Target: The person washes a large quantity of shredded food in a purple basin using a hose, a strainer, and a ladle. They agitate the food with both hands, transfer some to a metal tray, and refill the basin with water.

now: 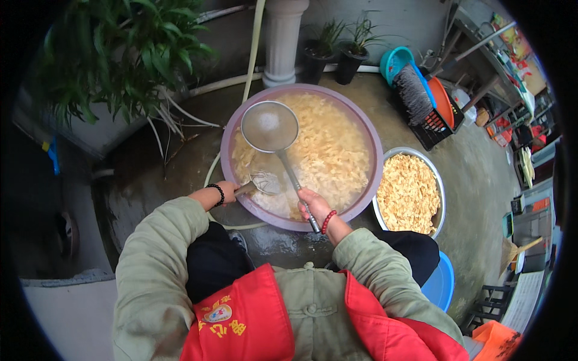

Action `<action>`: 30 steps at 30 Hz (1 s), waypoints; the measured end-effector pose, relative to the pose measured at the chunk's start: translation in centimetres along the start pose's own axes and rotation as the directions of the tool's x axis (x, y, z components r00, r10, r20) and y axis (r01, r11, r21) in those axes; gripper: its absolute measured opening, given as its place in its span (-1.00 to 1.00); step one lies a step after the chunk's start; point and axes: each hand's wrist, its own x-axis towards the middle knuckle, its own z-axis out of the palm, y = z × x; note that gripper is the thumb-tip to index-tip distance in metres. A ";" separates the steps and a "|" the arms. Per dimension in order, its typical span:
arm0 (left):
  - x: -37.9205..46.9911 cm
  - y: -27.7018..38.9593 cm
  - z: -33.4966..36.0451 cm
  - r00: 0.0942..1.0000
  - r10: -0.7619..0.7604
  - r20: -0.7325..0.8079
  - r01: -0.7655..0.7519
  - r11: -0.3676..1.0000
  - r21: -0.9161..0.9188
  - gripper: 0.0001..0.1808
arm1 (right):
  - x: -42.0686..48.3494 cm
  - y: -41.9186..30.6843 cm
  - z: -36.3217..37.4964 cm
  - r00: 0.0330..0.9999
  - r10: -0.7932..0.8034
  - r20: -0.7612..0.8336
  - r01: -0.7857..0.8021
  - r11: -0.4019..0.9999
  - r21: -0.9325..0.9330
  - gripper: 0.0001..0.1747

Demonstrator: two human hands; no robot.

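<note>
A large pink plastic tub [375, 149] stands before me, filled with cloudy water and pale yellowish, shredded food pieces [334, 149]. My right hand [315, 206] grips the metal handle of a round fine-mesh skimmer [270, 126]. The skimmer's head is over the tub's left half, and its mesh looks free of pieces. At the tub's near left rim, my left hand [229, 191] holds the handle of a second utensil [266, 182]. Its wide head lies at the water surface, partly blurred; I cannot tell whether it is a ladle or a strainer.
A metal basin [441, 194] of similar pieces stands right of the tub, with a blue basin [440, 282] nearer my knee. A pale hose [212, 173] curves around the tub's left side. Beyond are a column [284, 43], potted plants [354, 54] and a black crate [429, 135] beside a mop head [413, 94].
</note>
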 end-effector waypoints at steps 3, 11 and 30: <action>-0.9 1.3 -1.7 0.998 0.010 0.064 -0.015 0.997 0.076 -0.69 | -1.1 0.6 -0.1 1.000 -0.011 -0.018 0.012 0.994 0.104 -0.85; -5.3 2.4 -5.0 0.973 0.103 0.206 -0.105 0.994 -0.004 -0.48 | 1.4 -3.9 -5.3 0.905 -0.054 -0.422 0.150 0.969 0.196 -0.80; -2.9 3.9 -6.0 0.883 0.174 -0.437 -0.167 0.984 0.054 -0.36 | 11.3 -24.5 -21.2 0.122 -0.700 -0.704 -0.250 0.664 -0.704 -0.48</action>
